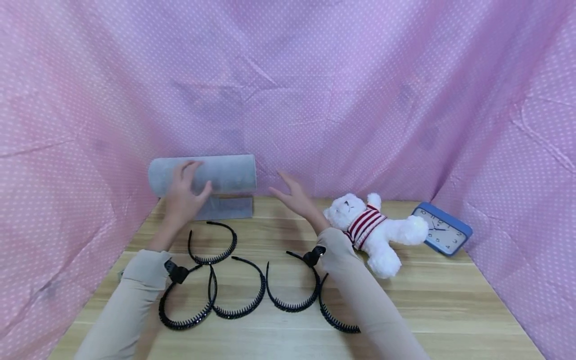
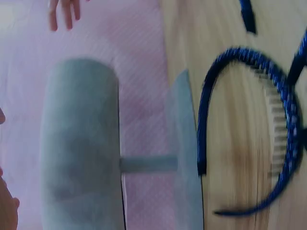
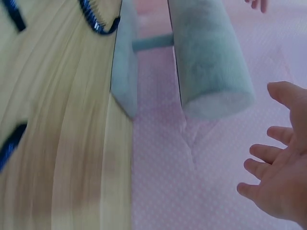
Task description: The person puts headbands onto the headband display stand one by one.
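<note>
Grey roll (image 1: 229, 172) runs 9-to-3, and the left hand (image 1: 182, 198) is way nearer, fingers loosely spread, empty. Right hand (image 1: 297, 198)'s off its 3 o'clock end, splayed, empty too.

I have the stand (image 1: 225, 172) back left on the table (image 1: 427, 310), five headbands (image 1: 231, 315) nearer me. Bear (image 1: 382, 235) lies right of the stand, clock (image 1: 447, 235) right of bear.

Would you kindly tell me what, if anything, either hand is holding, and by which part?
Neither hand holds anything: the left hand hovers by the grey headband stand without gripping it, and the right hand is empty.
</note>
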Tool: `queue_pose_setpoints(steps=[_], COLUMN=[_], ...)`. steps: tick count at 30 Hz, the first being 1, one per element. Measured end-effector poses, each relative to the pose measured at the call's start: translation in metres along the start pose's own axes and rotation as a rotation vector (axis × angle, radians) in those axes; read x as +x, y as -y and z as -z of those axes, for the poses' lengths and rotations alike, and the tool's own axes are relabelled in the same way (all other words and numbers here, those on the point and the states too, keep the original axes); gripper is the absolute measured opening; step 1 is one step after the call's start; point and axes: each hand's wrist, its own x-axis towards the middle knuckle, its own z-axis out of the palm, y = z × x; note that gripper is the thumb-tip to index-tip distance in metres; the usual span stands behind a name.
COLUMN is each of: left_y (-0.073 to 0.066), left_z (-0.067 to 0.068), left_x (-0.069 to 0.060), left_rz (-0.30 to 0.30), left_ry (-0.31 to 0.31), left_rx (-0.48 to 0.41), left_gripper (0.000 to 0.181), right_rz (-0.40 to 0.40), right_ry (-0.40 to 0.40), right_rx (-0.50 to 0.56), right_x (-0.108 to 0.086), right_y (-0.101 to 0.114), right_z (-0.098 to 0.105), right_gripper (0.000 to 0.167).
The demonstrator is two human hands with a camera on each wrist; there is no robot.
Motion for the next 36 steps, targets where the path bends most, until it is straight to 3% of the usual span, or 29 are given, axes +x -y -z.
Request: queue_pose_setpoints(steps=[8, 11, 18, 22, 30, 36], left_y=[0.037, 0.05, 0.073, 0.081, 0.093, 0.091], left_z=[0.034, 0.039, 0.048, 0.054, 0.056, 0.06], left_x=[-0.008, -0.012, -0.018, -0.02, -0.016, -0.011], left_rz=[0.271, 0.359, 0.48, 0.488, 0.378, 0.415], left_ry=[-0.071, -0.057, 0.01, 0.06, 0.054, 0.084], left_rx=[-0.158, -0.194, -0.418, -0.439, -0.358, -0.334], left_gripper=[0.073, 0.077, 0.082, 0.081, 0.068, 0.069], right_rz=[-0.033, -0.049, -0.008, 0.01, 0.025, 0.024], right_ry=[0.023, 0.031, 0.038, 0.071, 0.079, 0.079], right_rx=[0.28, 0.345, 0.411, 0.439, 0.489, 0.467], right_x=[0.017, 0.021, 0.032, 0.037, 0.036, 0.038], right_y=[0.009, 0.012, 0.017, 0.016, 0.014, 0.017], right_z=[-0.022, -0.029, -0.041, -0.044, -0.048, -0.044], right_gripper=[0.068, 0.068, 0.07, 0.069, 0.069, 0.068])
